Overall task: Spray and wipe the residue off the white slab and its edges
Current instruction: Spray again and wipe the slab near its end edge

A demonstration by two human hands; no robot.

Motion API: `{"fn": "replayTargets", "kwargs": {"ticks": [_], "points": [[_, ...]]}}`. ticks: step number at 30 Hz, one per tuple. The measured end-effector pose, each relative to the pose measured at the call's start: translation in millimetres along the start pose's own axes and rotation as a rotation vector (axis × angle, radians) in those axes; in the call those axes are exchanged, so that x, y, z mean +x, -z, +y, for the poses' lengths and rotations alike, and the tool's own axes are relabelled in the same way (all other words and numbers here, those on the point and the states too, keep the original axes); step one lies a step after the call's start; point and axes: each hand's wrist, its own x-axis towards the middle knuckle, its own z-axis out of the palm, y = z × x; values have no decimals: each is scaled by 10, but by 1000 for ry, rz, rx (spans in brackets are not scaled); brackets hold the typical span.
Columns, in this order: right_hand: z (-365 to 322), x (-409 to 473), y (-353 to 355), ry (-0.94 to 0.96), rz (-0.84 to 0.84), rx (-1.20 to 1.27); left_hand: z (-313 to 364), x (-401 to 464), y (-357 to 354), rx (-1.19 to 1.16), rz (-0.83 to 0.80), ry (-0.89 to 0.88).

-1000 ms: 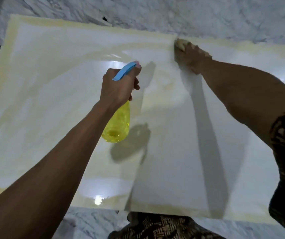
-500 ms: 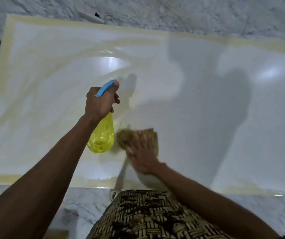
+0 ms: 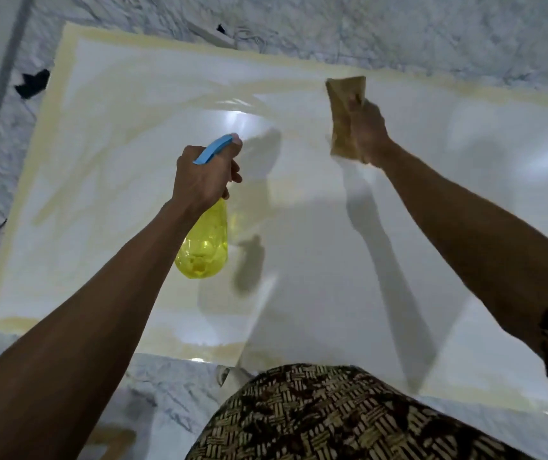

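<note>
The white slab (image 3: pixel 332 254) lies flat across the view, with yellowish residue streaks on its left half and along its edges (image 3: pixel 67 61). My left hand (image 3: pixel 203 177) grips a yellow spray bottle (image 3: pixel 204 247) with a blue trigger head, held above the slab's middle. Toward the far edge, my right hand (image 3: pixel 370 134) holds a brownish cloth (image 3: pixel 345 111) against or just above the slab; motion blur hides whether they touch.
Grey-veined marble floor (image 3: pixel 365 31) surrounds the slab. A small black object (image 3: pixel 32 83) lies on the floor beyond the slab's far left corner. My patterned garment (image 3: pixel 332 416) covers the slab's near edge.
My right hand swept the cloth from the far edge to the near middle, then back out to the far right of centre. The left hand kept the bottle over the slab.
</note>
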Motion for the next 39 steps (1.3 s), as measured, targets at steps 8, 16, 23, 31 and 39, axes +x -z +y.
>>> {"fn": "replayTargets", "kwargs": {"ticks": [8,16,23,31,39], "points": [[268,1934,-327,103,-124,-733,20,542,-25,-18,43,-21],[873,267,-1255,451,-188,-871,-229,269,188,-33,48,23],[1716,-1779,-1720,751,-336,-847,-595,-380,430,27,4,62],[1647,-3357,-2401,350,-429,-687,-1031,-1098,851,-8,-83,48],[640,-3333,-1469,-317,-315,605,-913,-1328,1278,50,-114,-74]]}}
